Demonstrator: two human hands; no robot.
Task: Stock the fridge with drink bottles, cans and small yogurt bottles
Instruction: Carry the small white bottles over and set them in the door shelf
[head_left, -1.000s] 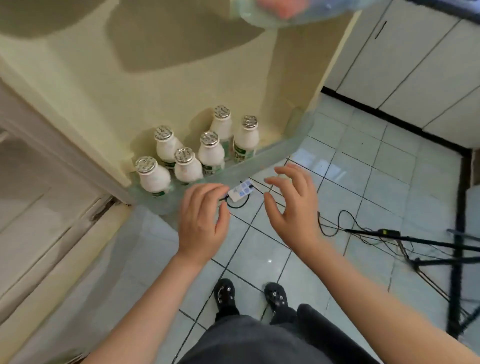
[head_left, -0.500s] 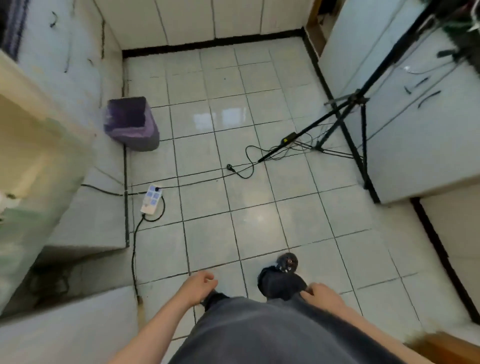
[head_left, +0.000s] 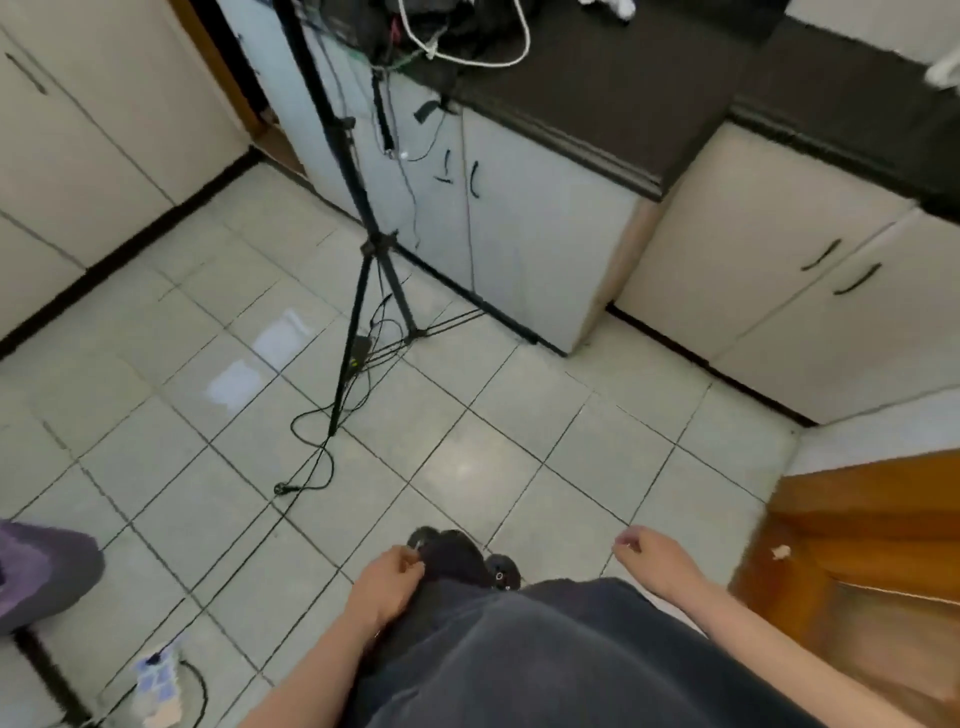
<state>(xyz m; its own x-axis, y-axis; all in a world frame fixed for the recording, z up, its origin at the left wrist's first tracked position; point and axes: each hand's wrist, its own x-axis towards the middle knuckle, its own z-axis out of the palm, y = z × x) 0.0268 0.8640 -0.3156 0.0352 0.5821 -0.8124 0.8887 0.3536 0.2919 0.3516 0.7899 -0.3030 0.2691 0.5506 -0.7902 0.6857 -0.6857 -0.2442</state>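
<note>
Drink bottles, cans, yogurt bottles: none in view; fridge out of view too, whereabouts not to be told from here.
Left hand (head_left: 387, 582): low against the dark trousers (head_left: 545, 654), fingers loosely curled, nothing held.
Right hand (head_left: 654, 556): low, just off the right thigh, fingers loosely curled, nothing held.
Step, judged: crossing the kitchen to fetch the next load for the fridge; neither hand loaded yet.
Footing: shoes (head_left: 452, 553) on pale floor tiles (head_left: 467, 415); best kept to the bare tiles ahead and to the right.
Hazard, near: power strip (head_left: 156, 675) at lower left, near the purple bin (head_left: 47, 577); loose cable (head_left: 311, 457) looping over the tiles ahead-left.
Hazard, mid: tripod (head_left: 358, 291), legs splayed, one leg running along the cabinet base; pass to its right, well apart, no brushing.
Right edge: wooden panel (head_left: 857, 545) close by the right arm; mind the elbow.
Far: dark countertop (head_left: 623, 93) shows cable clutter only; no stock seen there, so look round before reaching.
Pick-up advice: both hands free, so one item per hand at least; grip round the body, carry upright.
Count, near to far: hands 2, both empty; shoes 2; power strip 1; bin 1; tripod 1, legs seen 3; cabinet handles (head_left: 821, 254) 4; bottles 0; cans 0; yogurt bottles 0.
</note>
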